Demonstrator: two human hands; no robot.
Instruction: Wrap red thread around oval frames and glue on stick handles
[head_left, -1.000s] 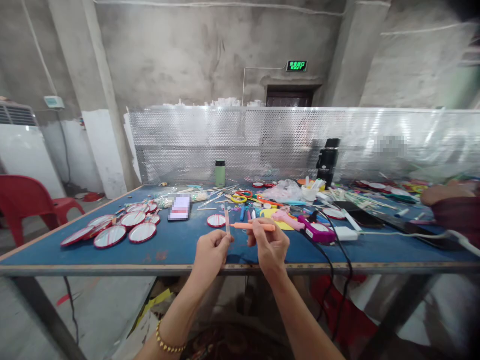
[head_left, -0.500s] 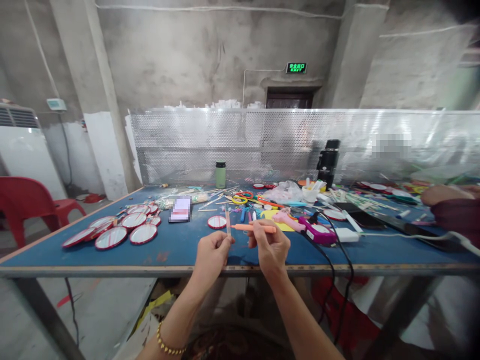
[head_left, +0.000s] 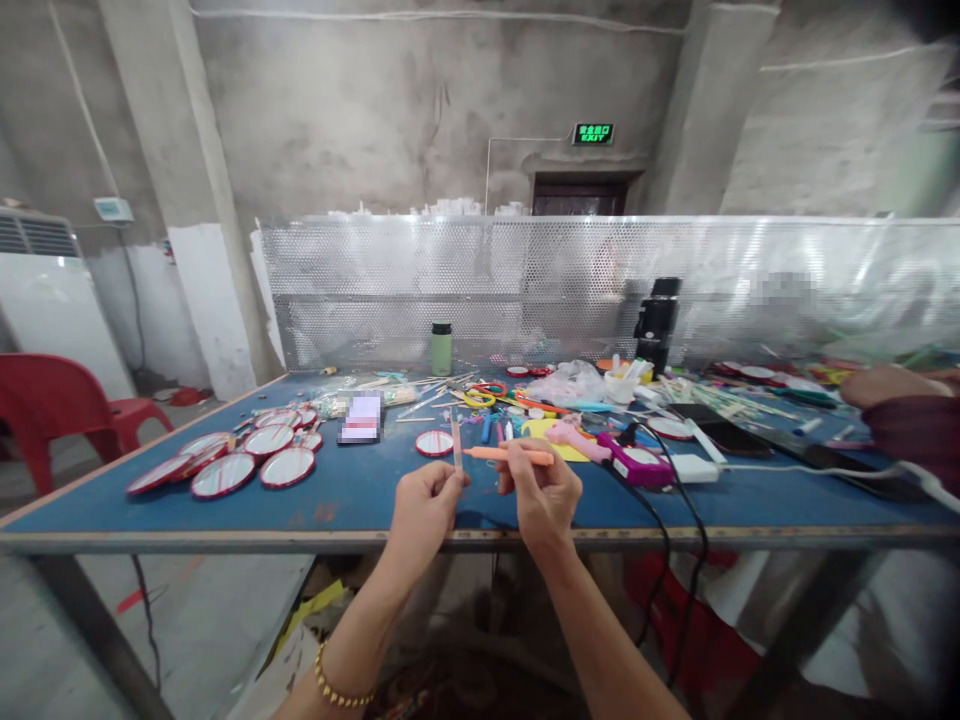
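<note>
Near the table's front edge, my left hand [head_left: 427, 508] pinches a narrow flat stick [head_left: 457, 442] that stands upright, its lower part coloured light orange and its upper part pale. Across from it, my right hand [head_left: 541, 492] grips an orange marker pen [head_left: 529, 456], held level like a pencil. The pen's tip points left and is at the stick's edge; whether it touches I cannot tell. Just behind my left hand lies a round red-rimmed disc [head_left: 435, 443]. Pens and a yellow sheet [head_left: 576, 447] lie behind my right hand.
Several red-rimmed discs [head_left: 223, 475] are piled at the left, beside a phone [head_left: 361, 417]. A green bottle [head_left: 442, 349] and black flask [head_left: 658, 326] stand at the back. A purple device [head_left: 637, 463] with cables lies right of my right hand. Another person's arm [head_left: 892, 388] rests far right.
Both hands, the stick and the marker stay almost where they were. Only tiny shifts show.
</note>
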